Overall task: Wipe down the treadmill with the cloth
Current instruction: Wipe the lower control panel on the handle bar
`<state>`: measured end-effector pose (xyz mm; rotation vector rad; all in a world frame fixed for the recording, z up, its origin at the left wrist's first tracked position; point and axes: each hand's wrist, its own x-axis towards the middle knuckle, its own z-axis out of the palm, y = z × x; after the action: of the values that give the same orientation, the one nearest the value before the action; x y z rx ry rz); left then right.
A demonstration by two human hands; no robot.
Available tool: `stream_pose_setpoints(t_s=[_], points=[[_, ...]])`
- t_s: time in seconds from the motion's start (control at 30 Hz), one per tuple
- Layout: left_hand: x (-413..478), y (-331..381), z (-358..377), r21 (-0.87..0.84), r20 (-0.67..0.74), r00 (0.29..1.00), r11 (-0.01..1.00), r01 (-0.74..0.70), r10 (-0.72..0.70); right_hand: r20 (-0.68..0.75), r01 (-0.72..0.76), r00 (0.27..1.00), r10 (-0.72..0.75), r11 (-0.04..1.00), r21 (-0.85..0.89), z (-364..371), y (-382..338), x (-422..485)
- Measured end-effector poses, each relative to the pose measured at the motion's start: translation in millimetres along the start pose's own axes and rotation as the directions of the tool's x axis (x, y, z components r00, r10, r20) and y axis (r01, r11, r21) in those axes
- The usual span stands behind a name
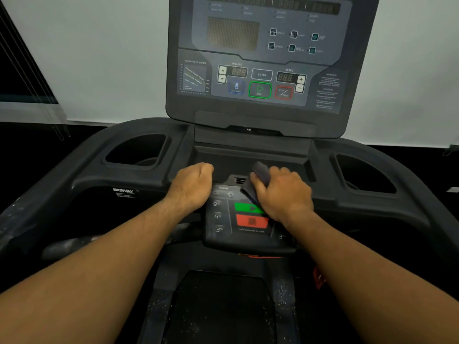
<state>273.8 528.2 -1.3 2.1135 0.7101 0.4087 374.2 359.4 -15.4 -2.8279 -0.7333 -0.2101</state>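
Note:
A dark grey treadmill (99, 175) fills the view, with an upright console (258, 58) and a lower control pad (223, 219) showing green and red buttons. My right hand (283, 194) grips a small dark cloth (259, 177) and presses it on the top right of the control pad, just below the shallow centre tray. My left hand (193, 184) is closed in a fist and rests on the edge left of the pad, with nothing seen in it. Both forearms reach in from the bottom corners.
Two deep cup holders sit left (137, 150) and right (365, 175) of the tray. The running belt (218, 306) lies below, with white specks on its side rails. A pale wall (99, 58) stands behind the console, with blinds at far left (22, 70).

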Motion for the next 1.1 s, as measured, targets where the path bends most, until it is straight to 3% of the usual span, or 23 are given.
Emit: stream_pose_setpoints(t_s=[0.27, 0.33, 0.43, 0.5, 0.6, 0.73, 0.9, 1.1], points=[[4, 12, 9, -0.071, -0.034, 0.999, 0.997, 0.005, -0.007, -0.102, -0.200, 0.973, 0.208, 0.977, 0.078, 12, 20, -25], [8, 12, 4, -0.120, -0.071, 0.997, 0.992, 0.028, -0.036, -0.076, -0.138, 0.986, 0.149, 0.982, 0.128, 11, 15, -24], [14, 8, -5, -0.135, -0.096, 0.993, 0.989, 0.054, -0.067, 0.011, 0.143, 0.990, -0.144, 0.990, 0.019, 5, 12, -16], [17, 6, -10, -0.136, -0.116, 0.990, 0.988, 0.069, -0.085, 0.093, 0.234, 0.968, -0.234, 0.972, 0.016, -3, 9, -4], [19, 2, -16, -0.143, -0.133, 0.988, 0.988, 0.060, -0.079, 0.149, 0.230, 0.963, -0.224, 0.973, -0.022, -4, -7, 10], [17, -3, -26, -0.147, -0.166, 0.983, 0.988, 0.050, -0.074, 0.128, 0.060, 0.990, -0.051, 0.996, -0.066, -1, -46, 23], [12, -10, -37, -0.113, -0.196, 0.978, 0.993, 0.046, -0.067, 0.086, 0.376, 0.925, -0.370, 0.924, -0.066, 9, -69, 16], [7, -13, -37, -0.125, -0.197, 0.977, 0.991, 0.057, -0.081, 0.103, 0.716, 0.695, -0.711, 0.698, -0.011, 17, -75, 9]])
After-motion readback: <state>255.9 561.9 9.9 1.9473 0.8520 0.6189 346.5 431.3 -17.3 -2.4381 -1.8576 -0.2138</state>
